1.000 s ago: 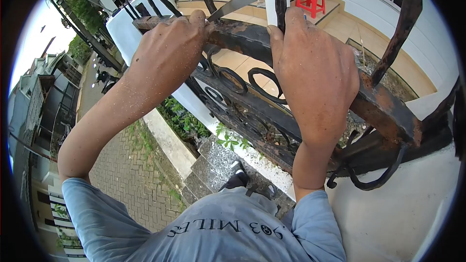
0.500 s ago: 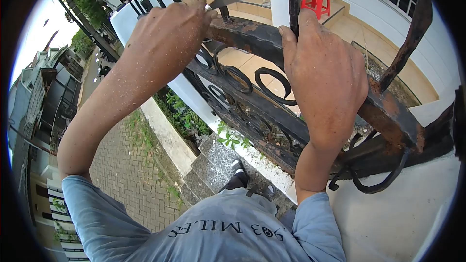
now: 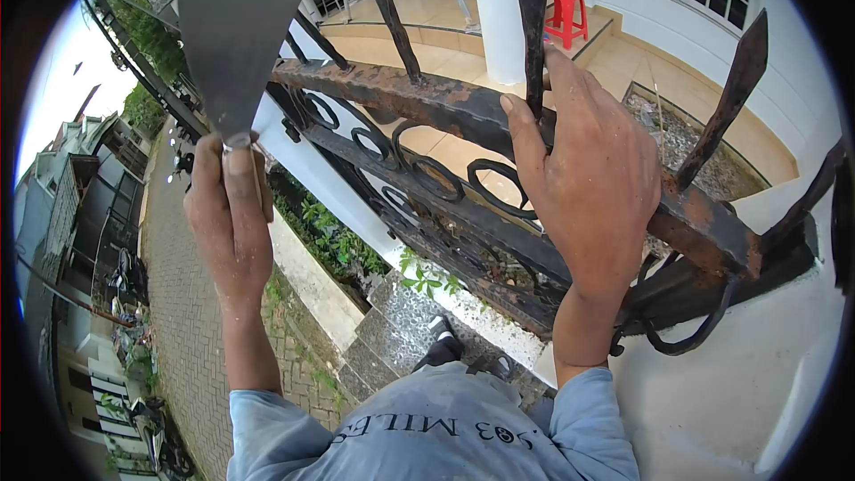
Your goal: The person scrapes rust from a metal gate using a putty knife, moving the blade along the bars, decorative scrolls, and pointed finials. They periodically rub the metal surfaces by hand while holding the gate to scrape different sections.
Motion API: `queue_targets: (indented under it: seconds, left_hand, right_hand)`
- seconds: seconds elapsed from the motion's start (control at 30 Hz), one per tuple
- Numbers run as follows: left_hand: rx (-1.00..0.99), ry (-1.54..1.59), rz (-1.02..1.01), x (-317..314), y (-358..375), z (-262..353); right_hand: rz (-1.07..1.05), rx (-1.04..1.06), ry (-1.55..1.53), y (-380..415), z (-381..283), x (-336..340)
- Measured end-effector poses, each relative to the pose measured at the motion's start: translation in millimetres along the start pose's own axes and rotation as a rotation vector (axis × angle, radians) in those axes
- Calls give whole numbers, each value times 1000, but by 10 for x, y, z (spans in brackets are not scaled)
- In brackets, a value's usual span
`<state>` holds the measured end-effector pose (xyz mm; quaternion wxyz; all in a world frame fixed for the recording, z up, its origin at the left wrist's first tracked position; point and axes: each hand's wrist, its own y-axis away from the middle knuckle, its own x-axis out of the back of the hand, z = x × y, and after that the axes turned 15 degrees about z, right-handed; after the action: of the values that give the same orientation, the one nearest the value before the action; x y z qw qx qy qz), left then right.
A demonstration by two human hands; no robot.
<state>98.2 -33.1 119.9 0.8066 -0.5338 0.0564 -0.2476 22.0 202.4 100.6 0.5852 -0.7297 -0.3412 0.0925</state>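
Observation:
My left hand (image 3: 233, 223) is closed round the handle of a putty knife (image 3: 239, 44), whose wide grey blade points up and fills the top left of the view. The blade is apart from the fence. My right hand (image 3: 592, 169) grips the top rail of a black iron fence (image 3: 445, 111) at the foot of a pointed spike (image 3: 531, 27). Its thumb lies left of the spike and its fingertips are partly hidden. Brown rust and bare patches show along the rail, and black scroll rings (image 3: 503, 185) sit below it.
Behind the fence are a tiled porch (image 3: 445, 53), a white column (image 3: 497, 13) and a red plastic stool (image 3: 566, 16). Green plants (image 3: 329, 236) grow at the fence's foot. A paved lane (image 3: 183, 303) runs along the left. A cream wall (image 3: 712, 383) stands at the right.
My left hand has swung down and left off the rail, turning the putty knife blade upright and closer to the camera. My right hand stays on the fence.

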Motion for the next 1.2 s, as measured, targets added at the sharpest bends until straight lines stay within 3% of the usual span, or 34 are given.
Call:
queue_targets:
  seconds: [0.03,0.17,0.33,0.47,0.6,0.7,1.2]
  left_hand:
    - [60,107,47,41,174,-180]
    - [325,202,61,157,827,-758]
    - [649,260,58,162,1546,-1276]
    - [816,267,142,135,1817,-1414]
    - [841,247,158,61,1891,-1554]
    - [842,261,153,-20,1905,-1658]
    - [617,310,88,-184,1599,-1633]
  right_hand:
    - [116,18,-81,3,9,9]
    - [187,33,-133,108,18,183]
    - [-24,-15,51,102,-31,313]
    - [-6,0,110,102,-18,209]
    - [45,88,208,94,1,129]
    - [0,40,214,97,-26,132]
    - [47,96,301,41,-67,103]
